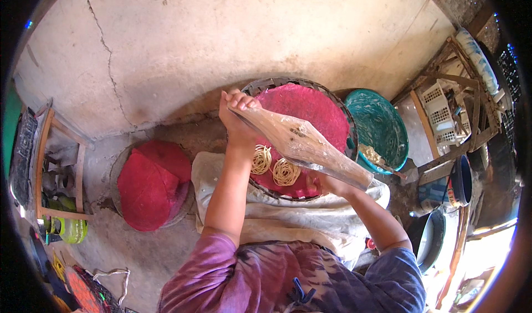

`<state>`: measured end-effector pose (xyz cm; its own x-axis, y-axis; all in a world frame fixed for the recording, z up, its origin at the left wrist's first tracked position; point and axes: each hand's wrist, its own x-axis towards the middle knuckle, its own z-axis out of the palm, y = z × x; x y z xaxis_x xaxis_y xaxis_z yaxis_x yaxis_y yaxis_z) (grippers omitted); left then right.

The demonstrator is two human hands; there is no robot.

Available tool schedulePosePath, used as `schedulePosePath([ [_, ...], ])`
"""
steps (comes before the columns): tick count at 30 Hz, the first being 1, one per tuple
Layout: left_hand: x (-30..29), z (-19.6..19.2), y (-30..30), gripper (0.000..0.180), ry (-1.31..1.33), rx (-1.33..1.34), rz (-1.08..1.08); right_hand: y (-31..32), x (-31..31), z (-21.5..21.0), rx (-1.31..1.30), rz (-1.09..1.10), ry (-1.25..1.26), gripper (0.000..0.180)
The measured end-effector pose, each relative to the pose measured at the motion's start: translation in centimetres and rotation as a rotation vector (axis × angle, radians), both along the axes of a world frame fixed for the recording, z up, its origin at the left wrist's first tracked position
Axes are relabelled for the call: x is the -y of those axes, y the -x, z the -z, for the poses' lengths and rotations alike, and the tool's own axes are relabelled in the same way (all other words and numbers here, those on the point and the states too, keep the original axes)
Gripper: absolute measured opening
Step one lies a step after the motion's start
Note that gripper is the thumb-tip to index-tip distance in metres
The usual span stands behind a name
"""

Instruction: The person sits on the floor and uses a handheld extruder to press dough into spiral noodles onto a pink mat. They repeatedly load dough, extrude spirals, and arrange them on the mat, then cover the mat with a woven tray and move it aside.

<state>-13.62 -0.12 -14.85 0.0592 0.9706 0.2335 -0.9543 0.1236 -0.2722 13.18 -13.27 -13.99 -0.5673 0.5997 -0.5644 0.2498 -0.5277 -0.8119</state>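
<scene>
A long wooden press (299,138), wide in the middle and dusted with pale smears, slants across in front of me above a round tray (342,103). My left hand (239,111) is closed around its upper left end. At its lower right end is my right hand (331,184), closed on it, with the fingers partly hidden by the wood. Red cloth (305,105) lines the tray. Two coils of thin pale dough strands, a left coil (260,159) and a right coil (286,172), lie on the cloth below the press.
Right of the tray stands a teal basin (382,127) with pale dough (370,153) inside. Another red cloth (149,185) covers a round thing on the left floor. Pale cloth (266,213) drapes before me. A cracked wall (221,30) rises behind; a wooden rack (476,108) stands right.
</scene>
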Motion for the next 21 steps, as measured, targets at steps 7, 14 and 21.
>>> schedulePosePath([
  [7, -0.1, -5.2, -1.1, 0.053, -0.222, -0.250, 0.046, -3.2, 0.0, -9.2, -0.030, -0.044, 0.030, 0.074],
  [14, 0.3, -2.1, -9.4, 0.054, 0.242, -0.359, 0.179, -5.8, 1.8, -10.8, 0.335, 0.076, 0.014, 0.077],
  [21, -0.3, -1.8, -9.3, 0.050, 0.071, -0.321, 0.121, -5.6, 2.8, -11.8, 0.379, 0.104, -0.067, 0.078],
])
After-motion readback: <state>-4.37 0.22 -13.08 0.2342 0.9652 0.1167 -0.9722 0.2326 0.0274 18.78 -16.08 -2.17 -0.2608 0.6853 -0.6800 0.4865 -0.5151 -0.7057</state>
